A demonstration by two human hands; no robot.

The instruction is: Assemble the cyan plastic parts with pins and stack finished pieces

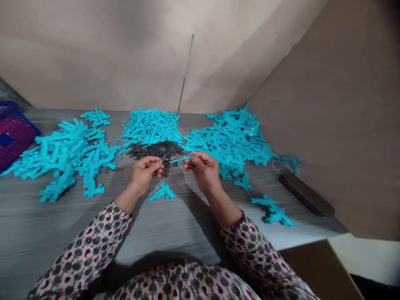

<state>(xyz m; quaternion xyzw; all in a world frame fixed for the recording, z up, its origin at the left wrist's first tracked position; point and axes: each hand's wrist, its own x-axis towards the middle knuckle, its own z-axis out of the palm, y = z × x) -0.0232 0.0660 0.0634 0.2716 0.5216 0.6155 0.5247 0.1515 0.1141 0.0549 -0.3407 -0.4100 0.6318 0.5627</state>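
Note:
Between the thumb and fingers of my right hand (202, 167) is a thin turquoise plastic rod (179, 159), its free end pointing left. My left hand (146, 171) is closed in a pinch just left of the rod's tip, apart from it; whatever sits in its fingertips is too small to make out. Just beyond both hands lies a heap of small dark pieces (156, 149), with a pile of similar turquoise rods (151, 125) behind it. A turquoise toy-gun-shaped plastic part (162, 191) rests on the table below my hands.
Large piles of turquoise plastic parts lie on the table at left (67, 148) and right (231, 139). One more turquoise part (271, 209) and a dark oblong object (306, 195) lie nearer the right edge. A blue-and-red basket (18, 133) stands far left. Board walls rise behind and right.

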